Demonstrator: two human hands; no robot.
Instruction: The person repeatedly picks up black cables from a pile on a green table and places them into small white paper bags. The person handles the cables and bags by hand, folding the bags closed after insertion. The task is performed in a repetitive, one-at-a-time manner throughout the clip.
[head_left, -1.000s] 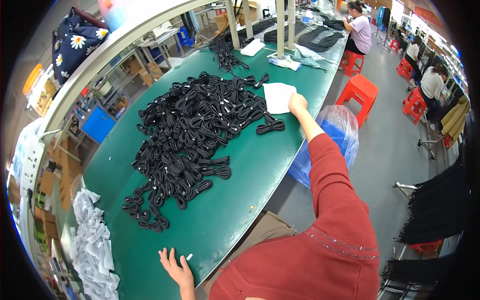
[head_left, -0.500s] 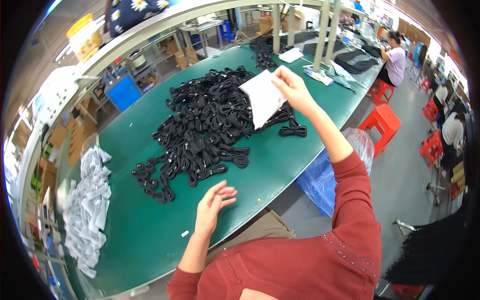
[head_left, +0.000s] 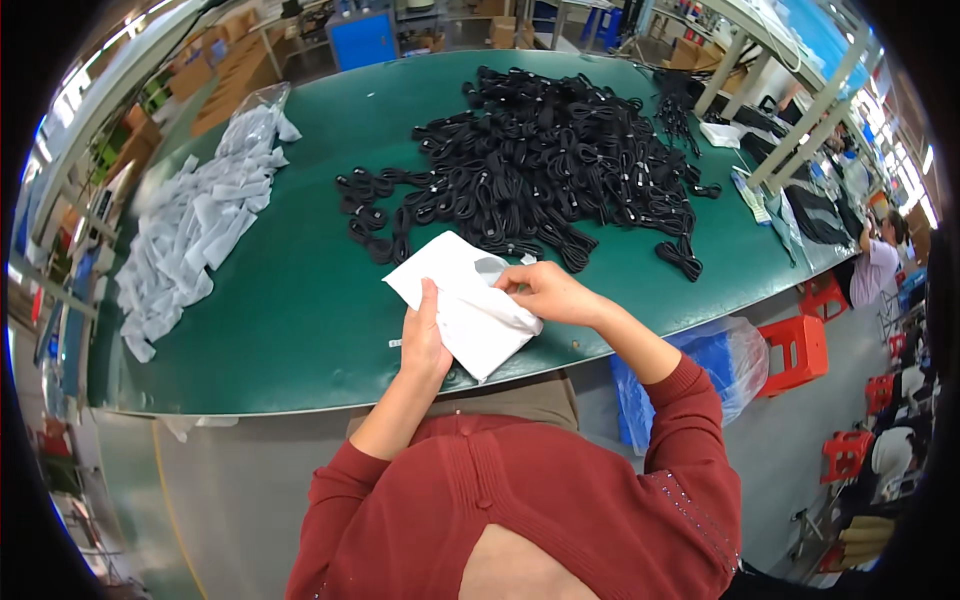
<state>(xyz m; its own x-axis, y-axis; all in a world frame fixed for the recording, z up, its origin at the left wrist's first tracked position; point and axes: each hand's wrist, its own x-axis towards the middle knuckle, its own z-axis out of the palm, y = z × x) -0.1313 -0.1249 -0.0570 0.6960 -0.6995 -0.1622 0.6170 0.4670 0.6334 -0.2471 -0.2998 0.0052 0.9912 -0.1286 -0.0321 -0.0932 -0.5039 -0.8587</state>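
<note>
A flat white bag (head_left: 480, 320) is held in front of me, over the near edge of the green table (head_left: 310, 320). My left hand (head_left: 427, 340) grips its left side, thumb on top. At the bag's upper right, my right hand (head_left: 555, 295) pinches the edge of its opening, fingers curled close together. Part of the opening shows as a greyish gap; what lies inside is hidden. Just beyond the bag spreads a large pile of bundled black cords (head_left: 560, 170), each looped and tied in the middle.
Many pale, clear-wrapped strips (head_left: 210, 215) are heaped on the table's left. Frame posts (head_left: 815, 130) rise at the far right. Beside the table's right edge stand a red stool (head_left: 795, 355) and a blue, plastic-lined container (head_left: 675, 375). Another person (head_left: 875, 265) sits farther right.
My right hand has brought the white bag from above the cords back toward me. My left hand has taken hold of its left side. The view has turned leftward.
</note>
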